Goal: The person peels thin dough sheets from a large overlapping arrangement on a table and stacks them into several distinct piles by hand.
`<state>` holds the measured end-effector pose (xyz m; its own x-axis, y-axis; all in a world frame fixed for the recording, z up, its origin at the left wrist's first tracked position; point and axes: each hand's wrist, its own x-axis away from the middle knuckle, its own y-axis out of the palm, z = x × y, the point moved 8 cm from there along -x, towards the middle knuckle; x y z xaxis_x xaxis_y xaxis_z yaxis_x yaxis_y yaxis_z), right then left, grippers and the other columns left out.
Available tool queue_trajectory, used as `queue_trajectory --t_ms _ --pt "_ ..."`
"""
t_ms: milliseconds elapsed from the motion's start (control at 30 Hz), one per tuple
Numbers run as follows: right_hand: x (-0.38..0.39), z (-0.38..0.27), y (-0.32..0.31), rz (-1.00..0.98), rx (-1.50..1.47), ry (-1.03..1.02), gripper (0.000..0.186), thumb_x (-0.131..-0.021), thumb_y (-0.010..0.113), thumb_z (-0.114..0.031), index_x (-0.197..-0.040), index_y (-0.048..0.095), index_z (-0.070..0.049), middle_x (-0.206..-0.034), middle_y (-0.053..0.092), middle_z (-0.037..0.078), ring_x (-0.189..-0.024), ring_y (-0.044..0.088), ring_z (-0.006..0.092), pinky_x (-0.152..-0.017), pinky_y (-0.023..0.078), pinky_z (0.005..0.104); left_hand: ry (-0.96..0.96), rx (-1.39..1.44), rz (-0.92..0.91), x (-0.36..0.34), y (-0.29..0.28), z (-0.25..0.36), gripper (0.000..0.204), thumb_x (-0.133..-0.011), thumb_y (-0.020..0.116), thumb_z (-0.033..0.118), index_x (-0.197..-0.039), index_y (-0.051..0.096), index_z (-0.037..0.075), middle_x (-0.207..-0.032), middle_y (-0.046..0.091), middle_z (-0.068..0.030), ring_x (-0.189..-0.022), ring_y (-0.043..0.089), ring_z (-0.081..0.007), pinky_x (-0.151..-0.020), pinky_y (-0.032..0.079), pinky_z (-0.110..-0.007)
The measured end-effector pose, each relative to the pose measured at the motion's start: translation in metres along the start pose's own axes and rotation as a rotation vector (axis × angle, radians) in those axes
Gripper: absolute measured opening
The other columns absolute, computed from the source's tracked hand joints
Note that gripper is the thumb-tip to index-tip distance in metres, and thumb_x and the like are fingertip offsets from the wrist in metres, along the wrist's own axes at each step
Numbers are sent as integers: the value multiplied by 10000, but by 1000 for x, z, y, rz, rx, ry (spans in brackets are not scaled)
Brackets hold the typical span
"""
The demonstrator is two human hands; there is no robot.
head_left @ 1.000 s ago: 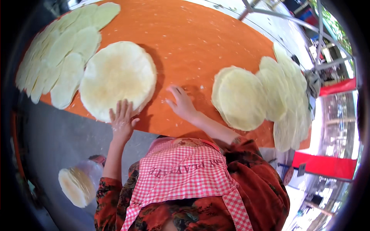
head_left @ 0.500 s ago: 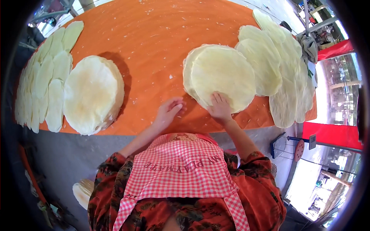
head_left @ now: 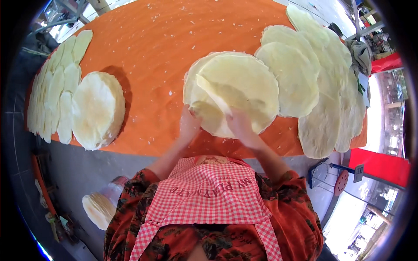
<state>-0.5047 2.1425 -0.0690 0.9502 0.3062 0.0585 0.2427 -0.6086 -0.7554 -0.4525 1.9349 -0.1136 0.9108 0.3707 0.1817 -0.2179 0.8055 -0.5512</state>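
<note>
A stack of pale yellow, thin round sheets, like rice paper (head_left: 252,82), lies in front of me. The left part of its top sheet is lifted and rolled over into a narrow fold (head_left: 213,92) slanting toward me. My right hand (head_left: 240,126) is closed at the near end of this fold, its fingers pinching the sheet. At the stack's near left edge is my left hand (head_left: 190,124), its fingertips blurred and partly hidden, so their grip is unclear. Farther left stands a thick round stack (head_left: 96,111) with a browned middle.
Overlapping round sheets (head_left: 320,91) spread along the right side of the orange-covered table (head_left: 152,56). More long-looking sheets (head_left: 54,87) overlap at the far left. White crumbs dot the cloth. Below the table are another pale stack (head_left: 99,211) and a blue-framed stool-like object (head_left: 333,174).
My right hand has drawn back from lying flat on the top sheet and now pinches its raised fold. My left hand has reached the stack's edge. The view has shifted slightly.
</note>
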Motion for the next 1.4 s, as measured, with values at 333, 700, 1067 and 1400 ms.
queue_trajectory --t_ms 333,700,1067,1400 --pt "-62 -124 -221 111 186 -127 102 -786 571 -87 -844 647 -50 -699 648 136 -646 639 262 -602 478 380 -205 153 23 -22 8 -22 568 -699 683 103 -1184 427 -47 -820 613 -130 -718 624 -240 -629 514 -347" --pt "21 -35 39 -25 526 -302 100 -802 517 -104 -817 588 -35 -775 623 163 -703 607 378 -669 481 481 -457 492 -147 -24 17 -23 357 -748 665 59 -1057 501 -10 -790 609 -110 -478 502 -139 -387 374 -272" --pt "-38 -12 -48 47 571 71 125 -744 554 -70 -788 661 -24 -730 643 222 -716 651 376 -657 515 477 -285 1025 -209 -10 -5 20 210 -841 609 81 -1033 539 33 -834 589 -68 -527 501 -114 -454 394 -245" --pt "-20 -127 -42 214 683 -234 178 -743 561 -81 -916 603 -83 -886 630 115 -801 623 330 -662 512 467 -573 966 -335 15 10 -33 307 -890 547 82 -1169 460 -11 -1037 593 -108 -917 610 -203 -814 510 -328"
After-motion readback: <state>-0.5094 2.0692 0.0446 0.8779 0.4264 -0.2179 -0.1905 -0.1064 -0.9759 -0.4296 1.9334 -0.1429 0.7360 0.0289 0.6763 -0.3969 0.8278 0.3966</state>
